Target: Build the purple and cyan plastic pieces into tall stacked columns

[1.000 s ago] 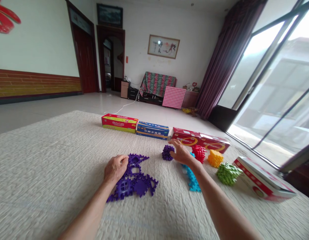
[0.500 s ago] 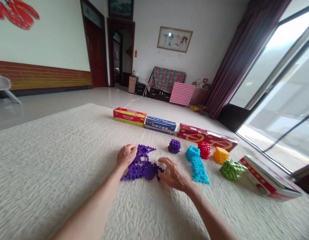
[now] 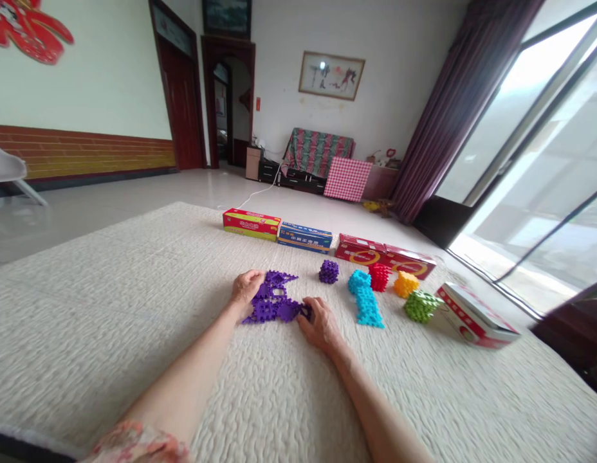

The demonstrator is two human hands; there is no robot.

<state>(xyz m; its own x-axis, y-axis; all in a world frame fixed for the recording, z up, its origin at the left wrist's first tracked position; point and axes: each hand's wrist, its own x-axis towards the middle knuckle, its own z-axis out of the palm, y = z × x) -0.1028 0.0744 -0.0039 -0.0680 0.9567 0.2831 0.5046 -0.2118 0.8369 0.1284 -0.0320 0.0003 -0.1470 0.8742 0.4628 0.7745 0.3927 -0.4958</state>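
Note:
A flat panel of joined purple interlocking plastic pieces [image 3: 267,311] lies on the textured pale cover, with a pointed piece at its upper right and a square hole near the middle. My left hand [image 3: 245,287] is closed on its upper left edge, the fingertips partly hidden. At the panel's right end my right hand [image 3: 321,325] has its thumb and fingers closed around a small purple part. Just beyond stands a purple cube [image 3: 329,271] of similar pieces. Right of my right hand lies a light blue assembly [image 3: 367,302], a long strip with a bulky far end.
Red [image 3: 379,277], yellow [image 3: 405,284] and green [image 3: 422,306] blocks sit to the right, near a white-and-red box [image 3: 477,316]. Along the back stand a red-and-yellow box [image 3: 251,224], a blue box [image 3: 305,237] and dark red boxes [image 3: 361,249].
My right hand's fingers have closed in on the panel's right end. My left hand keeps its hold. The head view has shifted, so the blocks and boxes appear farther left and slightly higher.

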